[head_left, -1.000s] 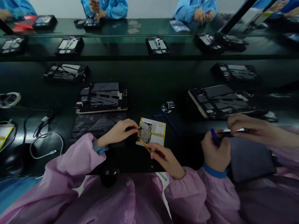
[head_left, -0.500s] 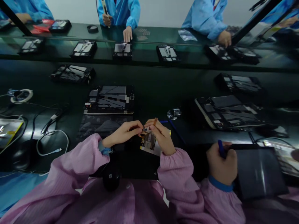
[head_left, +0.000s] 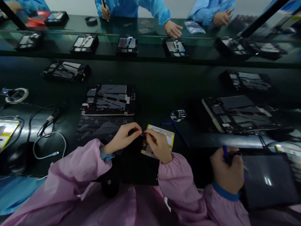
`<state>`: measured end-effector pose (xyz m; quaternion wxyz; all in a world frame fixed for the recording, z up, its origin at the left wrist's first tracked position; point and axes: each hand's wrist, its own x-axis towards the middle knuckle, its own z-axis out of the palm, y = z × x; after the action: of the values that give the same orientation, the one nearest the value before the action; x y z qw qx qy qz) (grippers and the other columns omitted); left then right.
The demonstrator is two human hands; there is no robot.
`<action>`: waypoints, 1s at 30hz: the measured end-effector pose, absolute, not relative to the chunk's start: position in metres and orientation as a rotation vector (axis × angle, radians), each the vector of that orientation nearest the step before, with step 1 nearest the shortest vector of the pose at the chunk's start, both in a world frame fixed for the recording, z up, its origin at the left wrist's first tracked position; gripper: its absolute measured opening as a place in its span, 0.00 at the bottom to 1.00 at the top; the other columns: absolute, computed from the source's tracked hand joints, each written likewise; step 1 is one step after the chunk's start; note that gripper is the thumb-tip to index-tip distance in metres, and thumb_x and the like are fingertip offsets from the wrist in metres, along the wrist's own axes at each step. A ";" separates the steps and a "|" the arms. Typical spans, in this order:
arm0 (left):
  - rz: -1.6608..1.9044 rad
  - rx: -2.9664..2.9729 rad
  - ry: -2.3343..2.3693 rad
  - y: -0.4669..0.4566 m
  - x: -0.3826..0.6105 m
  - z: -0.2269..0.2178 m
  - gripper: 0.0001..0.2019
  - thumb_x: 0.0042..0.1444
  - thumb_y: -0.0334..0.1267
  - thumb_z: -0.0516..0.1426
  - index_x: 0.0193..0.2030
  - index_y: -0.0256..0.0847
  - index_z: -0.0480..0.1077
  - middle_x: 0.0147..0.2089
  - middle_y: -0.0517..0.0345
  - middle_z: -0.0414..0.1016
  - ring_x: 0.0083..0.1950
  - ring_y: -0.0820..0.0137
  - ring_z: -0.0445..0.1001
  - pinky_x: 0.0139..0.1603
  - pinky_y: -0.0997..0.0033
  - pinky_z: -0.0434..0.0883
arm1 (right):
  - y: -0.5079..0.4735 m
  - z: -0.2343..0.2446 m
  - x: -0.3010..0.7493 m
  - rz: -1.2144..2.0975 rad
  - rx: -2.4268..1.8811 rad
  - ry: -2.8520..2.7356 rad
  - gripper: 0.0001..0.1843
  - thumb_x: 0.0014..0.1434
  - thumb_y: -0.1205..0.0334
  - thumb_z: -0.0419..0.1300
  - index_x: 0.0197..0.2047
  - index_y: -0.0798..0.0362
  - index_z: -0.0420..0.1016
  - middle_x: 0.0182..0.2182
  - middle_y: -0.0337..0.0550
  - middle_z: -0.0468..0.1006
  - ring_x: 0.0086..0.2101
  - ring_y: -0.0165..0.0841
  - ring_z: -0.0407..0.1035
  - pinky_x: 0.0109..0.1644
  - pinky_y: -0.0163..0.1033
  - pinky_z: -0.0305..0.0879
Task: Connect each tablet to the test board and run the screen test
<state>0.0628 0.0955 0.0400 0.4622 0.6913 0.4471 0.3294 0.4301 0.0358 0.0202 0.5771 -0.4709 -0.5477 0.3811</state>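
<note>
My left hand [head_left: 124, 137] is closed in a pinch, thumb and forefinger tips together. My right hand [head_left: 160, 145] is closed too, its fingertips meeting those of the left. Whatever small dark piece lies between the fingers is too small to name. Beneath my right hand is a flat white sheet with yellow edges [head_left: 169, 135], partly covered, with brownish circuit-like parts [head_left: 144, 145] at its left. Just beyond my left hand an opened tablet-like device [head_left: 107, 99] rests above a dark patterned panel [head_left: 98, 127].
A metal cylinder on a clear disc [head_left: 179, 115] and a blue stick [head_left: 181, 134] lie right of the sheet. Another person's hand [head_left: 227, 169] holds a blue pen beside a dark screen [head_left: 268, 179]. Cables [head_left: 50, 135] lie left. Opened devices [head_left: 176, 47] line the raised shelf.
An orange strip seen at my right fingers no longer shows. That hand has turned and lowered slightly, uncovering more of the sheet. Across the table, a co-worker's hand moved right to another device.
</note>
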 end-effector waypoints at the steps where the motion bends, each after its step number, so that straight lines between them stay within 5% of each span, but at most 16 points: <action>1: 0.800 1.733 1.103 0.095 0.063 0.040 0.07 0.61 0.38 0.52 0.36 0.39 0.69 0.34 0.58 0.71 0.36 0.72 0.70 0.38 0.73 0.66 | 0.035 0.020 0.429 0.910 -1.086 -1.259 0.25 0.68 0.62 0.34 0.49 0.35 0.71 0.26 0.31 0.72 0.27 0.25 0.69 0.22 0.28 0.65; 7: 0.758 1.960 1.151 0.090 0.063 0.032 0.07 0.63 0.35 0.48 0.40 0.40 0.66 0.34 0.58 0.70 0.37 0.71 0.69 0.41 0.70 0.65 | 0.038 0.026 0.419 0.847 -1.050 -1.334 0.26 0.67 0.66 0.33 0.52 0.36 0.68 0.28 0.28 0.74 0.24 0.17 0.68 0.18 0.19 0.57; 13: 0.685 2.055 1.155 0.089 0.064 0.032 0.09 0.64 0.32 0.43 0.42 0.41 0.63 0.39 0.54 0.68 0.42 0.68 0.67 0.45 0.66 0.66 | 0.043 0.032 0.415 -0.109 -1.514 -1.965 0.31 0.62 0.73 0.29 0.50 0.40 0.67 0.24 0.32 0.69 0.21 0.19 0.67 0.18 0.22 0.58; 21: 0.808 2.093 1.119 0.088 0.063 0.031 0.06 0.64 0.34 0.47 0.39 0.41 0.65 0.36 0.55 0.69 0.40 0.68 0.67 0.44 0.65 0.67 | 0.042 0.022 0.421 0.760 -1.199 -1.397 0.28 0.66 0.66 0.32 0.52 0.31 0.67 0.23 0.34 0.70 0.29 0.23 0.72 0.19 0.23 0.66; 30: 0.898 2.335 1.212 0.089 0.063 0.022 0.09 0.63 0.36 0.51 0.35 0.42 0.72 0.36 0.55 0.75 0.41 0.68 0.69 0.45 0.64 0.66 | 0.036 0.018 0.417 0.982 -1.148 -0.947 0.35 0.67 0.67 0.26 0.44 0.29 0.72 0.28 0.33 0.73 0.39 0.18 0.71 0.28 0.19 0.70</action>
<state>0.0632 0.0895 0.0219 0.1799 0.8262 0.4288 0.3179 0.4169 0.0357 0.0180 0.6282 -0.5009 -0.4133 0.4285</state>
